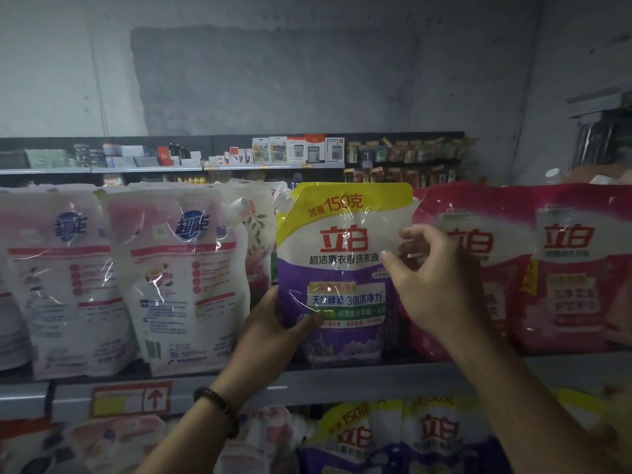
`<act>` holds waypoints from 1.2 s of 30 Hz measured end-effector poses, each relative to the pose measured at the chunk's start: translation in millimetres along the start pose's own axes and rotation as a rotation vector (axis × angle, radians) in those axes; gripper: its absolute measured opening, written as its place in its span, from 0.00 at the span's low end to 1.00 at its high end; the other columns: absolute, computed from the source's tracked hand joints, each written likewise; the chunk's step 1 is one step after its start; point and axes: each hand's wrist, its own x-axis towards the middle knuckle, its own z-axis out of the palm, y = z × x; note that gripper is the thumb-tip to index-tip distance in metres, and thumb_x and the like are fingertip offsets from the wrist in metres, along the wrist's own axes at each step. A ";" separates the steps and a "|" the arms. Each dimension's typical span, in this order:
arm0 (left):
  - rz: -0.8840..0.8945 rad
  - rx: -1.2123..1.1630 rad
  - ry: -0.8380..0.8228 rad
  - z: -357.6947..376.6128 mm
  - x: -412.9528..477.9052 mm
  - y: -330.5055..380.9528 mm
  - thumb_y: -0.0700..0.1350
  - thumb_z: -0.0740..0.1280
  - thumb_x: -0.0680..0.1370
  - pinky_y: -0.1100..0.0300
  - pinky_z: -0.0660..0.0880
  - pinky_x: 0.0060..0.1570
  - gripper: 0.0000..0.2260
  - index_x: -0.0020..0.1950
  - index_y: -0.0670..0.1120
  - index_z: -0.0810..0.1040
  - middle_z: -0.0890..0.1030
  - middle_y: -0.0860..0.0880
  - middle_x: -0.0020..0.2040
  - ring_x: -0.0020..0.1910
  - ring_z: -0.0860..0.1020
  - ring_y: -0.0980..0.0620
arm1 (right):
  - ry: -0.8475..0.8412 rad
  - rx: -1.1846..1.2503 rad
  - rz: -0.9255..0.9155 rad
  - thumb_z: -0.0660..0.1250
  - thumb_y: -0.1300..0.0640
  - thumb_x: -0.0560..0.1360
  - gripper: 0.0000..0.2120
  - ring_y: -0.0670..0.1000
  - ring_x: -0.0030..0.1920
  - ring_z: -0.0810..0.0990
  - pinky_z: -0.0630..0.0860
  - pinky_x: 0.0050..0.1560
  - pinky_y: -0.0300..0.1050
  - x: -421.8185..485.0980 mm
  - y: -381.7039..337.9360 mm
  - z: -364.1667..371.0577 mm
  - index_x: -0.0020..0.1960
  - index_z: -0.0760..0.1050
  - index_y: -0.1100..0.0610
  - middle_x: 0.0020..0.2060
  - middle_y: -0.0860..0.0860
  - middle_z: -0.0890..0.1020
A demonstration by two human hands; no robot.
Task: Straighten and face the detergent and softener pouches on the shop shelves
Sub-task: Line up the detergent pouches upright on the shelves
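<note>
Purple pouch (342, 268): it stands on the upper shelf (342, 381) between the white pouches (178, 278) and the pink pouches (561, 268). It is roughly upright with its label facing you.
Left grip (273, 326): you clasp the lower left edge with your thumb on the front, probably to steady the base while you square it.
Right grip (434, 278): your fingers curl round the upper right edge with your thumb on the front, likely to steer the top and keep the face outward.
Step in hand: you seem to be seating this pouch in line with its neighbours.
Watch: the nearer white pouch shows a barcode, so it may be back to front.
Lower pouches (393, 436): more purple ones sit on the shelf beneath, too blurred to judge.
</note>
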 end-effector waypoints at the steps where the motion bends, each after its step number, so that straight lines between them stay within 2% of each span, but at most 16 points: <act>1: -0.001 0.003 -0.002 -1.5 -0.7 -1.6 0.45 0.77 0.78 0.57 0.85 0.51 0.17 0.65 0.55 0.78 0.87 0.61 0.57 0.55 0.86 0.59 | -0.014 -0.004 0.008 0.77 0.51 0.78 0.18 0.36 0.43 0.79 0.70 0.34 0.24 -3.7 -2.5 1.4 0.65 0.79 0.54 0.48 0.45 0.83; 3: -0.002 0.003 0.008 -4.2 -2.0 -4.6 0.45 0.76 0.79 0.54 0.85 0.53 0.17 0.66 0.53 0.78 0.87 0.58 0.58 0.55 0.86 0.58 | -0.050 0.012 0.037 0.76 0.51 0.78 0.16 0.36 0.44 0.79 0.72 0.35 0.24 -11.0 -7.1 5.1 0.64 0.80 0.52 0.47 0.44 0.83; 5: -0.018 -0.028 0.016 -6.6 -4.7 -5.6 0.45 0.76 0.79 0.53 0.85 0.55 0.18 0.66 0.51 0.77 0.87 0.56 0.59 0.56 0.86 0.57 | -0.110 0.086 0.077 0.76 0.51 0.79 0.13 0.38 0.45 0.82 0.78 0.39 0.27 -19.3 -12.4 11.9 0.61 0.81 0.52 0.46 0.43 0.84; 8: -0.010 -0.067 0.006 -14.4 -13.0 -5.0 0.45 0.76 0.79 0.53 0.85 0.56 0.18 0.67 0.50 0.77 0.88 0.55 0.57 0.56 0.86 0.57 | -0.229 0.308 0.189 0.76 0.52 0.78 0.08 0.45 0.48 0.86 0.87 0.48 0.49 -34.2 -24.2 26.1 0.56 0.82 0.48 0.46 0.45 0.87; 10: 0.026 -0.025 0.026 -24.9 -18.9 -6.5 0.44 0.76 0.79 0.54 0.84 0.55 0.16 0.66 0.51 0.78 0.88 0.55 0.55 0.55 0.87 0.56 | -0.290 0.368 0.209 0.77 0.51 0.77 0.07 0.45 0.49 0.87 0.87 0.49 0.54 -43.3 -34.4 38.1 0.54 0.83 0.47 0.45 0.44 0.87; 15: 0.092 0.080 0.088 -62.1 -37.9 -10.8 0.39 0.74 0.80 0.62 0.83 0.51 0.09 0.58 0.48 0.83 0.88 0.58 0.50 0.51 0.86 0.59 | -0.339 0.453 0.249 0.78 0.52 0.77 0.06 0.47 0.48 0.87 0.87 0.51 0.57 -62.0 -61.0 71.9 0.53 0.84 0.47 0.44 0.44 0.88; 19: 0.093 0.104 0.083 -93.8 -45.7 -12.4 0.45 0.75 0.80 0.46 0.85 0.52 0.04 0.54 0.50 0.84 0.89 0.52 0.49 0.49 0.87 0.53 | -0.365 0.472 0.268 0.78 0.53 0.77 0.07 0.46 0.50 0.87 0.86 0.53 0.55 -76.2 -74.4 95.6 0.53 0.84 0.47 0.46 0.45 0.88; 22: 0.066 0.087 0.085 -110.4 -49.1 -10.6 0.42 0.73 0.82 0.40 0.85 0.50 0.03 0.54 0.50 0.84 0.88 0.50 0.48 0.47 0.88 0.48 | -0.392 0.473 0.278 0.77 0.53 0.77 0.08 0.46 0.52 0.87 0.86 0.55 0.54 -82.3 -82.2 108.3 0.55 0.84 0.47 0.47 0.45 0.88; 28: 0.072 0.110 0.198 -135.4 -51.8 -5.4 0.39 0.74 0.81 0.42 0.86 0.48 0.05 0.53 0.49 0.84 0.88 0.52 0.48 0.47 0.88 0.51 | -0.412 0.467 0.269 0.73 0.55 0.80 0.06 0.46 0.52 0.86 0.85 0.56 0.54 -79.6 -87.9 124.4 0.56 0.84 0.47 0.47 0.46 0.88; 34: 0.098 0.239 0.360 -158.2 -55.4 -5.4 0.39 0.74 0.80 0.57 0.80 0.44 0.07 0.50 0.51 0.83 0.86 0.53 0.46 0.44 0.85 0.54 | -0.464 0.524 0.247 0.72 0.58 0.81 0.08 0.45 0.54 0.86 0.85 0.58 0.53 -76.8 -92.5 130.4 0.59 0.83 0.50 0.50 0.45 0.88; 36: 0.090 0.310 0.414 -163.6 -55.6 -8.1 0.42 0.75 0.79 0.56 0.81 0.47 0.06 0.52 0.52 0.81 0.84 0.53 0.49 0.48 0.83 0.54 | -0.477 0.536 0.246 0.72 0.57 0.82 0.08 0.45 0.55 0.86 0.85 0.59 0.52 -79.0 -92.3 134.2 0.60 0.83 0.50 0.52 0.45 0.87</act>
